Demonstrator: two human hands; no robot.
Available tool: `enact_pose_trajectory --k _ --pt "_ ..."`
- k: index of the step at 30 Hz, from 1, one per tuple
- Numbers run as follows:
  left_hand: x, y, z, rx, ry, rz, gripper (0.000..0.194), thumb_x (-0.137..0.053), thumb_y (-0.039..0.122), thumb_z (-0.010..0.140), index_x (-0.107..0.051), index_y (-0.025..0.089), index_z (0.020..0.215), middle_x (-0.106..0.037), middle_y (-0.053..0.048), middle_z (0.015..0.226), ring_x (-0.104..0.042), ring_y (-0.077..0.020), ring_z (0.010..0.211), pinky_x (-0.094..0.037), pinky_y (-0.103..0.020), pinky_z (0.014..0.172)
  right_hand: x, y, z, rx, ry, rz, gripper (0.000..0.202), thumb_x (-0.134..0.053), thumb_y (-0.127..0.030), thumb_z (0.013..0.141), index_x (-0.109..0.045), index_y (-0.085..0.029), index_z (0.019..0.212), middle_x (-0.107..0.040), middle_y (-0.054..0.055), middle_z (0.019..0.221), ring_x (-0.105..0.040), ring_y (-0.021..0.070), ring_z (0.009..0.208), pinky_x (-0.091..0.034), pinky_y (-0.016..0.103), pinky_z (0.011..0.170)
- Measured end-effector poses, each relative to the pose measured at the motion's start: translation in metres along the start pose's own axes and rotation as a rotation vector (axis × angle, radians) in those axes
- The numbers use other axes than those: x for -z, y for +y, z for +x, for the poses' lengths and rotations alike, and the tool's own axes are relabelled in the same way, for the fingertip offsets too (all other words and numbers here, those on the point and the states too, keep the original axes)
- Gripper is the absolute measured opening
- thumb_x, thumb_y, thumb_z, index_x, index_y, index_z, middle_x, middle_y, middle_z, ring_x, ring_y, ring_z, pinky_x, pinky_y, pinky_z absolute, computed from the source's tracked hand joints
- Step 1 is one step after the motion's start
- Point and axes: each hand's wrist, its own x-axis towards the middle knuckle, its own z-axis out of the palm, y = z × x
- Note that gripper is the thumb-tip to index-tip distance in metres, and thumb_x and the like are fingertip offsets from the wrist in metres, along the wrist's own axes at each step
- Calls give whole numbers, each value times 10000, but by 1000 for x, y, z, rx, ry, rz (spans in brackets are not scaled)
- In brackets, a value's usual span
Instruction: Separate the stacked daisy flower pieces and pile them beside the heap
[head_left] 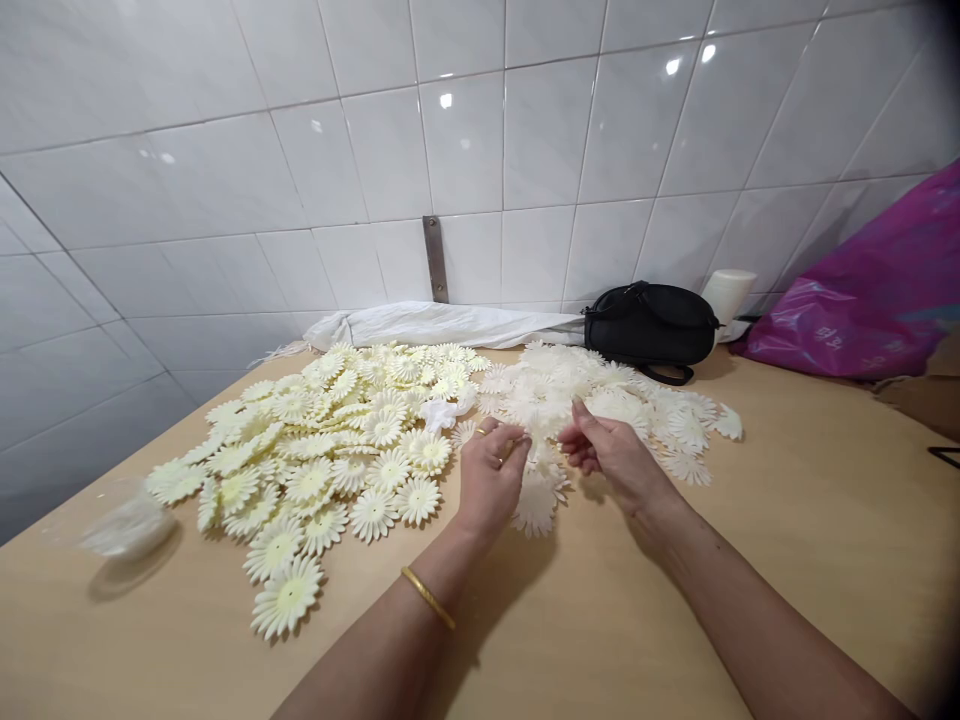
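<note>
My left hand (491,475) is closed in a pinch beside the pile of white translucent petal pieces (536,390); what its fingertips hold is too small to make out. To its right, my right hand (611,450) has its thumb raised apart from its curled fingers, and nothing shows in it. Some white petal pieces (536,505) lie below and between the hands. Left of my left hand spreads a large heap of pale yellow flower pieces (311,480). A small crumpled white piece (441,412) rests between the two heaps.
On the wooden table (600,640), a clear plastic bag (127,525) lies at the left. Along the tiled wall are a white cloth (450,325), a black case (651,325), a white roll (729,295) and a purple bag (855,290). A cardboard box (926,400) stands at the right edge.
</note>
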Motion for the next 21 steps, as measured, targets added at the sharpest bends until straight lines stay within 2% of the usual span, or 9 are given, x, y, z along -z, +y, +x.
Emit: enact_pose_trajectory --k 2,3,6,9,12,16,18,21 --pt "-1 3 -3 -169 -85 177 176 -479 229 778 -650 193 757 -500 -41 684 -460 -149 684 -358 -258 638 -6 -2 -4 -157 -196 157 524 -447 -640 693 -573 -142 593 -546 40 551 -469 102 447 -306 227 405" --pt "-1 4 -4 -234 -126 248 188 -470 222 782 -657 197 782 -502 -46 680 -456 -156 688 -359 -266 647 -8 -1 -5 -179 -248 208 498 -491 -622 679 -567 -139 584 -537 29 532 -463 92 434 -298 217 397" --pt "-2 5 -6 -313 -171 322 202 -475 214 780 -659 199 862 -529 -57 703 -467 -169 725 -370 -285 692 -8 3 -3 -142 -231 317 390 -658 -505 598 -521 -145 535 -488 -22 472 -453 69 420 -294 189 391" --pt "-2 3 -4 -207 -72 182 208 -471 222 786 -651 184 884 -549 -54 728 -492 -156 727 -392 -270 676 -4 8 2 -167 -145 394 329 -743 -391 524 -529 -143 551 -512 -30 496 -470 62 436 -318 177 404" --pt "0 3 0 9 24 19 187 -496 255 773 -653 164 819 -562 -42 710 -508 -143 710 -403 -259 661 -2 8 4 -207 -157 454 295 -777 -300 479 -567 -140 610 -549 -22 561 -494 65 484 -350 176 437" --pt "1 5 3 252 -11 -126 245 -545 351 728 -653 144 800 -595 -52 770 -510 -135 674 -406 -255 628 -5 7 1 -195 -272 450 262 -739 -331 550 -566 -146 617 -558 -16 583 -503 76 509 -374 197 476" --pt "1 4 3 303 -33 -158 238 -568 339 702 -647 142 808 -585 -39 730 -491 -121 628 -397 -246 604 -7 8 -1 -173 -318 425 261 -707 -362 593 -558 -150 617 -555 -15 579 -504 83 513 -376 208 489" --pt "2 0 3 332 -18 -194 268 -559 233 687 -602 171 945 -488 23 597 -425 -91 545 -362 -219 549 -8 11 0 -117 -296 396 271 -697 -374 602 -543 -151 602 -537 -25 556 -480 79 504 -362 210 497"
